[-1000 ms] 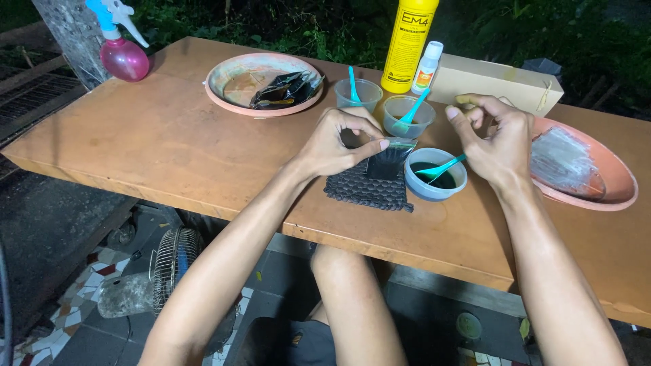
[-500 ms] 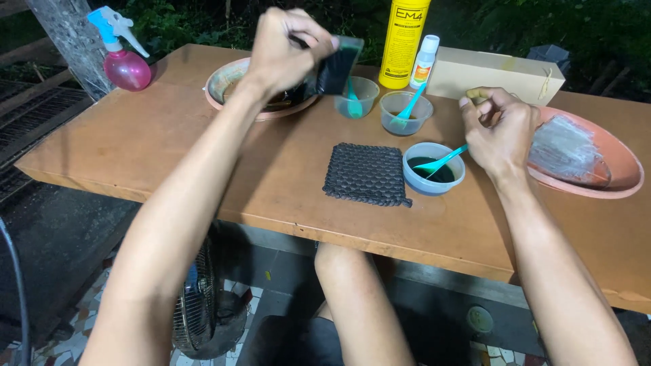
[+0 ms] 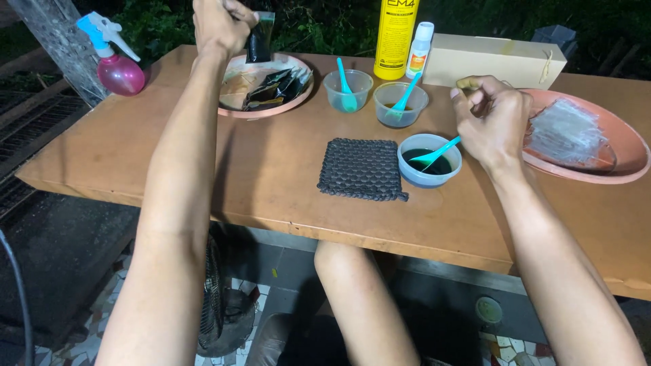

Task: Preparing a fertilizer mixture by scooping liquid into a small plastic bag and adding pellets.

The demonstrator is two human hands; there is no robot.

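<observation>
While the woven dark mat (image 3: 361, 169) lies bare at the near edge beside a cup of green liquid (image 3: 428, 160), your right hand (image 3: 491, 122) hovers loosely curled, pinching something too small to tell. Farther left, your left hand (image 3: 220, 24) grips a glossy dark strip (image 3: 260, 37) above the pink plate (image 3: 230, 108); lower it gently.

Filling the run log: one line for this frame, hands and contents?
left hand: raised, grips dark sachet over pink plate | right hand: fingers pinched, contents unclear, beside blue bowl | woven mat: untouched
</observation>
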